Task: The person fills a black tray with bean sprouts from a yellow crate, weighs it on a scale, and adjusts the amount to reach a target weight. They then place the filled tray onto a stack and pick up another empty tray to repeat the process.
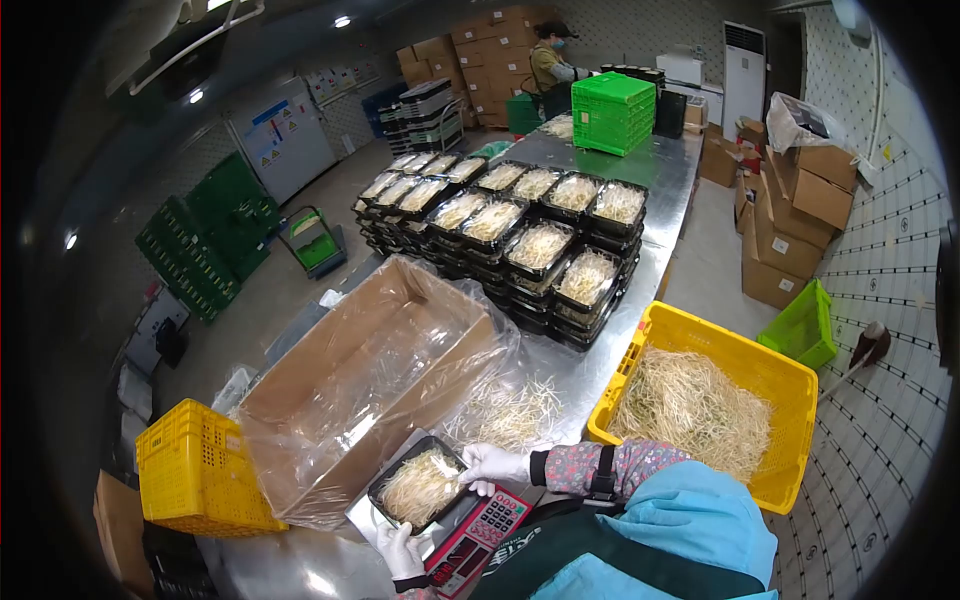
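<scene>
Tray of sprouts on the scale, a gloved hand at each of two edges

The black tray (428,482), filled with pale sprouts (420,487), rests on a red-fronted scale (480,538). It lies between the hands: the left hand (402,550) touches its near edge, and the right hand (495,466) is at its right edge. The right fingers are bent together over the rim; whether they pinch sprouts, or the left clamps the rim, I cannot tell. Loose sprouts (508,412) lie on the metal table (570,374) just beyond the right hand. A lined carton (370,380) stands beside the scale, a yellow crate (700,400) of sprouts to the right, and stacked filled trays (540,248) farther off.
</scene>
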`<action>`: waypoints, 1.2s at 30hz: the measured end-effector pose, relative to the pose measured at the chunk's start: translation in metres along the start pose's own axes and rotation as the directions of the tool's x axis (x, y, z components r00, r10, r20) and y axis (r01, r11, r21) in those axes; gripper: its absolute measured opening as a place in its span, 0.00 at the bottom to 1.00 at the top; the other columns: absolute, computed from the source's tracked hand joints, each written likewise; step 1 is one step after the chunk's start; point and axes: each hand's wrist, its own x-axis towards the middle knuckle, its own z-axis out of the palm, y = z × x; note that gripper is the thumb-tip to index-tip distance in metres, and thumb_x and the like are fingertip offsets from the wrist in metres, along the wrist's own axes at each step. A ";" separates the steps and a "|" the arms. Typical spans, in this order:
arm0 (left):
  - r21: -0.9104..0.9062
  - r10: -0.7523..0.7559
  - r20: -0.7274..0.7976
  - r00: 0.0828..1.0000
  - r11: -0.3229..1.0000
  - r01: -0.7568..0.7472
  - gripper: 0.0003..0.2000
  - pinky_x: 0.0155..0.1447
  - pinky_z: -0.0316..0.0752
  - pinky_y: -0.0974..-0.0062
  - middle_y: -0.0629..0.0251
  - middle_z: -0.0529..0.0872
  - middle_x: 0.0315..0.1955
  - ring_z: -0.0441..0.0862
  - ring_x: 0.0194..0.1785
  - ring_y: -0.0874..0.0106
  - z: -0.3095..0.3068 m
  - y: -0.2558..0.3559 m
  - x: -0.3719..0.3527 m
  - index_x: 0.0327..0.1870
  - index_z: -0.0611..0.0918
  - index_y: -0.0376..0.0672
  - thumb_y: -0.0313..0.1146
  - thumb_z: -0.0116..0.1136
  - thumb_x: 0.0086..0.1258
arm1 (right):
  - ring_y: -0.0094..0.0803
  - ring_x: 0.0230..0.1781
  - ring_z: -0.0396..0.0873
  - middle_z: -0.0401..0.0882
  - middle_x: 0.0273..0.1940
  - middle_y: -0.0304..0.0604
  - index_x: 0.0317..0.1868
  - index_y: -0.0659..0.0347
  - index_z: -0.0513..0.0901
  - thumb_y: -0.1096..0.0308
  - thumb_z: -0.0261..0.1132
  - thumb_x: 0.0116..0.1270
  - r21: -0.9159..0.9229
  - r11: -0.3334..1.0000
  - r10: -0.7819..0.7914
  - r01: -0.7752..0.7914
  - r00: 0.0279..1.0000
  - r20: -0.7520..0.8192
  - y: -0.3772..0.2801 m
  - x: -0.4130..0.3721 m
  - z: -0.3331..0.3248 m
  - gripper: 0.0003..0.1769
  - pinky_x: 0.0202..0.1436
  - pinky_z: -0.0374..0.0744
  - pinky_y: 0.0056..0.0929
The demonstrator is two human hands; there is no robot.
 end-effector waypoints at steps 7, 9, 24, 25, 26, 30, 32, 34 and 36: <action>0.299 -0.069 0.372 0.926 0.953 -0.049 0.13 0.35 0.79 0.83 0.76 0.69 0.27 0.73 0.27 0.82 0.056 0.013 0.025 0.36 0.72 0.44 0.15 0.63 0.60 | 0.22 0.36 0.72 0.77 0.34 0.33 0.56 0.63 0.81 0.57 0.75 0.62 -0.685 0.459 -0.624 0.565 0.754 0.204 -0.062 -0.047 -0.064 0.27 0.39 0.73 0.25; 0.209 -0.105 0.408 0.907 0.978 0.019 0.16 0.39 0.75 0.85 0.74 0.77 0.32 0.76 0.33 0.82 0.084 0.011 0.027 0.46 0.78 0.40 0.16 0.66 0.60 | 0.22 0.31 0.72 0.75 0.29 0.33 0.50 0.64 0.85 0.59 0.74 0.61 -0.605 0.715 -0.323 0.351 0.933 0.161 -0.076 -0.067 -0.080 0.22 0.35 0.73 0.28; 0.275 -0.114 0.448 0.886 0.961 -0.015 0.21 0.58 0.78 0.73 0.53 0.81 0.56 0.83 0.52 0.69 0.142 0.004 0.029 0.67 0.72 0.31 0.25 0.55 0.74 | 0.23 0.24 0.75 0.75 0.32 0.39 0.45 0.61 0.72 0.65 0.73 0.61 -0.504 0.838 -0.437 0.210 -0.298 -0.849 -0.095 -0.059 -0.353 0.19 0.28 0.79 0.26; 0.277 -0.111 0.426 0.898 0.961 -0.013 0.20 0.58 0.78 0.73 0.53 0.82 0.56 0.84 0.52 0.69 0.138 0.006 0.028 0.66 0.72 0.31 0.25 0.54 0.75 | 0.24 0.22 0.75 0.75 0.32 0.40 0.45 0.62 0.72 0.65 0.73 0.61 -0.423 0.843 -0.361 0.333 -0.232 -0.903 -0.099 -0.058 -0.351 0.20 0.25 0.80 0.27; 0.279 -0.107 0.402 0.909 0.960 -0.010 0.20 0.57 0.79 0.73 0.53 0.82 0.55 0.84 0.52 0.69 0.134 0.006 0.028 0.66 0.73 0.31 0.26 0.54 0.75 | 0.25 0.21 0.74 0.75 0.33 0.41 0.46 0.62 0.71 0.64 0.73 0.61 -0.327 0.833 -0.289 0.446 -0.152 -0.945 -0.103 -0.058 -0.349 0.22 0.23 0.81 0.27; 0.401 0.025 0.202 0.979 0.910 -0.106 0.19 0.55 0.80 0.74 0.53 0.82 0.56 0.84 0.50 0.71 0.086 0.013 0.030 0.66 0.74 0.32 0.26 0.52 0.76 | 0.25 0.17 0.73 0.74 0.32 0.40 0.50 0.63 0.69 0.52 0.73 0.63 -0.150 0.763 -0.226 0.628 0.042 -0.973 -0.106 -0.066 -0.333 0.29 0.17 0.82 0.30; 0.496 0.202 0.089 0.975 0.840 -0.219 0.22 0.60 0.77 0.73 0.53 0.79 0.60 0.82 0.55 0.70 0.046 0.021 0.025 0.68 0.72 0.31 0.25 0.55 0.74 | 0.25 0.17 0.74 0.74 0.31 0.40 0.49 0.61 0.72 0.47 0.70 0.66 -0.081 0.737 -0.234 0.671 0.141 -0.962 -0.104 -0.078 -0.320 0.27 0.18 0.82 0.29; 0.722 0.430 -0.057 0.901 0.640 -0.260 0.25 0.67 0.71 0.69 0.53 0.75 0.64 0.76 0.63 0.66 -0.018 0.024 0.020 0.69 0.70 0.30 0.23 0.57 0.72 | 0.24 0.19 0.75 0.75 0.31 0.38 0.46 0.59 0.75 0.46 0.67 0.69 -0.080 0.725 -0.265 0.684 0.169 -0.949 -0.085 -0.087 -0.307 0.23 0.20 0.82 0.27; 0.860 0.610 -0.200 0.767 0.484 -0.160 0.27 0.77 0.57 0.62 0.49 0.69 0.69 0.66 0.73 0.59 -0.072 0.039 -0.003 0.70 0.69 0.32 0.23 0.59 0.70 | 0.22 0.21 0.76 0.76 0.30 0.36 0.46 0.57 0.76 0.49 0.65 0.72 -0.107 0.762 -0.280 0.639 0.176 -0.944 -0.059 -0.090 -0.284 0.19 0.22 0.81 0.23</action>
